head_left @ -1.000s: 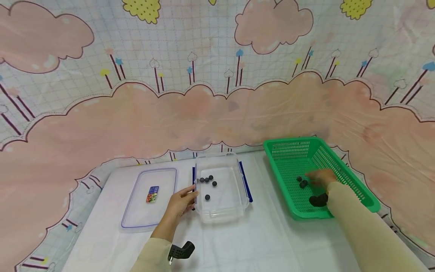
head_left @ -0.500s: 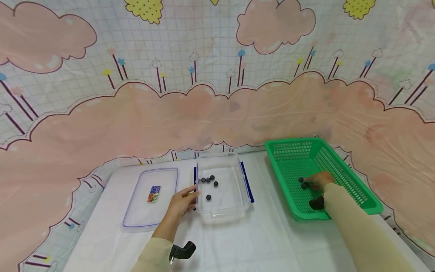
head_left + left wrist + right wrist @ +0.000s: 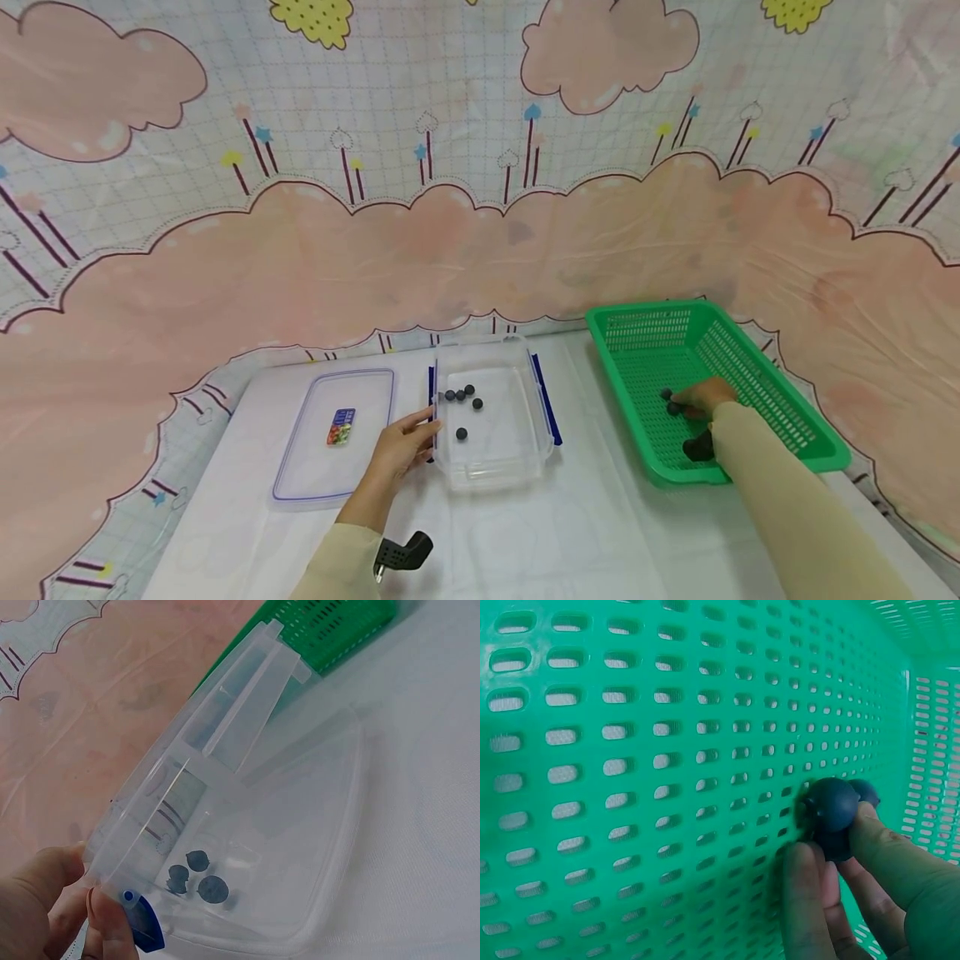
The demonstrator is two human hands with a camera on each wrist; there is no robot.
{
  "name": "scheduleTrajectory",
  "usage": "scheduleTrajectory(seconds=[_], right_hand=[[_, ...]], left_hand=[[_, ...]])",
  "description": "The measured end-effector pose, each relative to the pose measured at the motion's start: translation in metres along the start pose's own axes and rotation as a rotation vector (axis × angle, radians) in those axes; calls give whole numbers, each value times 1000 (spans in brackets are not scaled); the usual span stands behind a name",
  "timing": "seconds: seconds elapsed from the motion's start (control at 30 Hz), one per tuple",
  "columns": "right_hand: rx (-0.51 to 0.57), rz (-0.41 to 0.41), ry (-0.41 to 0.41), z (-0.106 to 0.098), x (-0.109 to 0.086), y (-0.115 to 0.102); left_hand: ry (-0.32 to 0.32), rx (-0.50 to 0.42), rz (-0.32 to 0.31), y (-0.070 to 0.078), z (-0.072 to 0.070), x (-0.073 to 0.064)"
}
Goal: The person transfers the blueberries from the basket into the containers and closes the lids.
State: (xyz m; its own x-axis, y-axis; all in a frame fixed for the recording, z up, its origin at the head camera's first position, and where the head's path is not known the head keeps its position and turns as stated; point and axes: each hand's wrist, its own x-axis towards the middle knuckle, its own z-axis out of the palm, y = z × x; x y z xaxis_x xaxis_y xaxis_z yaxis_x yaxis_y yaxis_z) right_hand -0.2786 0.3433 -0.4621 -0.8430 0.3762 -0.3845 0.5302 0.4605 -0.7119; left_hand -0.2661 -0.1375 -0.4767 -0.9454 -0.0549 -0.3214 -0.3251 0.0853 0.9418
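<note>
On the left, my left hand point(image 3: 400, 446) holds the side wall of a clear plastic container point(image 3: 513, 433), thumb and fingers on either side of the rim beside a blue clip point(image 3: 144, 922). Several blueberries point(image 3: 461, 434) lie scattered on the container's floor. Inside the green basket point(image 3: 622, 392), my right hand point(image 3: 708, 396) reaches down to a small cluster of blueberries. The right wrist view shows its thumb and fingers pinching a dark blueberry point(image 3: 832, 804), with others close behind and below it, partly hidden.
A clear lid point(image 3: 300, 458) with a blue seal and a colourful label point(image 3: 341, 427) lies left of the container. White cloth point(image 3: 570, 533) covers the table. A patterned curtain point(image 3: 450, 267) hangs behind everything.
My right hand has moved slightly left within the basket, and its fingers have closed in on the blueberries. The left hand keeps its hold on the container.
</note>
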Motion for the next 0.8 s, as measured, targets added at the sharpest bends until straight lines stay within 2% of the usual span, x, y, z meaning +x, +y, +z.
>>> scheduleTrajectory(seconds=[0.17, 0.5, 0.8], right_hand=[[-2, -2, -3, 0, 4, 0], [105, 17, -21, 1, 6, 3], [84, -13, -27, -1, 1, -2]], left_hand=[[3, 6, 1, 1, 0, 1], [10, -7, 4, -1, 1, 1], [21, 2, 9, 1, -1, -1]])
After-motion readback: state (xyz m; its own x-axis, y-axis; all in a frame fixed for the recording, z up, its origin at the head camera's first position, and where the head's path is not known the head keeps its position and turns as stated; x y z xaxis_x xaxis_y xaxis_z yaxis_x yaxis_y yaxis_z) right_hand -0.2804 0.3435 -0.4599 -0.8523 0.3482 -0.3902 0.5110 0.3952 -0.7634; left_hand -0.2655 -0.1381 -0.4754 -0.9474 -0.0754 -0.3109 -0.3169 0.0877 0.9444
